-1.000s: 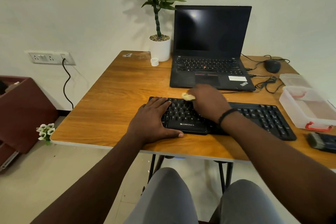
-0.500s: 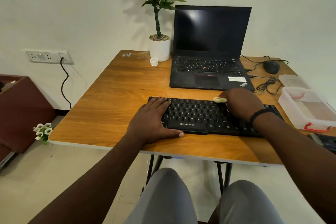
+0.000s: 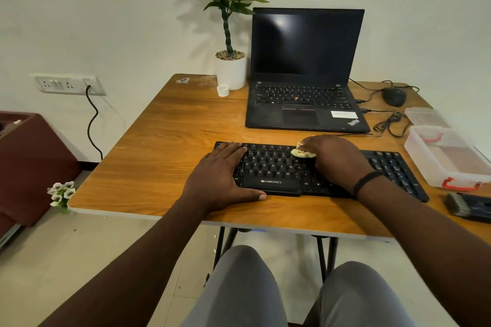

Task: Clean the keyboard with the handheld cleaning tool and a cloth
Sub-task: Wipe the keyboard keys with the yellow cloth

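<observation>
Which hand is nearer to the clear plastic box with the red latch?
Right. The right hand holds a cloth mid-keyboard, closer to the plastic box; the left hand rests on the keyboard's far end.

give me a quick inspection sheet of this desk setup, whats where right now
surface: wooden table, scuffed at the far left corner.
job's things: black keyboard at the front edge; pale cloth on its upper key rows; brush tool lying untouched at the right edge.
clutter: open laptop, screen dark; potted plant; small white cap; clear plastic box with its lid behind it; mouse.
grip: left hand flat on the keyboard's left end; right hand presses the cloth onto the keys.
cables: mouse cable coiled right of the laptop; black cord hanging from the wall socket.
surroundings: brown box and white flowers on the floor, left.
</observation>
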